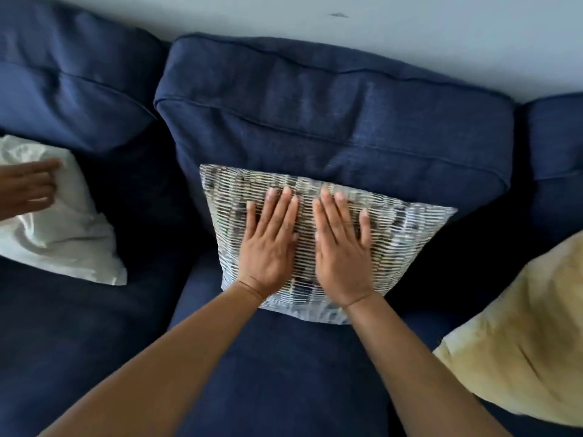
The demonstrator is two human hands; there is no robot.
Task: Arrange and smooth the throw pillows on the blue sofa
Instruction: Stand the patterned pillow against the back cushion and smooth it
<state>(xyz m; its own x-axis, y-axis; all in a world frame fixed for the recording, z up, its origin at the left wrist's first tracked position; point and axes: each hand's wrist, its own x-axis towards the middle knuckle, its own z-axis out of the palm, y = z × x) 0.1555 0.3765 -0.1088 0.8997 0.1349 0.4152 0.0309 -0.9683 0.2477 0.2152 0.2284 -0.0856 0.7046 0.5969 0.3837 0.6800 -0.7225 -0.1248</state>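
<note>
A patterned grey-and-white throw pillow [407, 228] leans against the middle back cushion [331, 121] of the blue sofa [284, 373]. My left hand [268, 244] and my right hand [344, 247] lie flat side by side on the pillow's face, fingers spread and pointing up. A white pillow [72, 241] rests on the left seat. A pale yellow pillow [523, 335] lies at the right.
Another person's hand [26, 190] touches the white pillow at the left edge of view. A pale wall [378, 29] runs behind the sofa. Bare seat cushion shows between the pillows and in front of me.
</note>
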